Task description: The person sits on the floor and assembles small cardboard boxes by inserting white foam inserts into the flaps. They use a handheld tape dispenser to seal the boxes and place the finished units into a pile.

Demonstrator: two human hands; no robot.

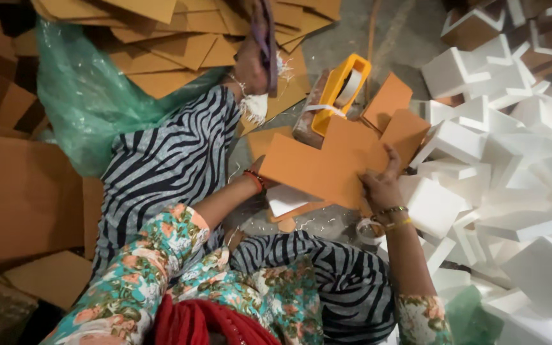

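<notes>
- The cardboard piece (327,163), a flat orange cut-out, is over the floor (410,38) in front of the knees, just short of the yellow tape dispenser (340,89).
- The right hand (381,185) pinches its right edge, fingers closed on it.
- The left hand is hidden under the sheet; I cannot tell its grip.
- It looks light, thin and fairly stiff, likely to crease, so the edges suit best.
- White foam blocks (512,160) are heaped on the right.
</notes>
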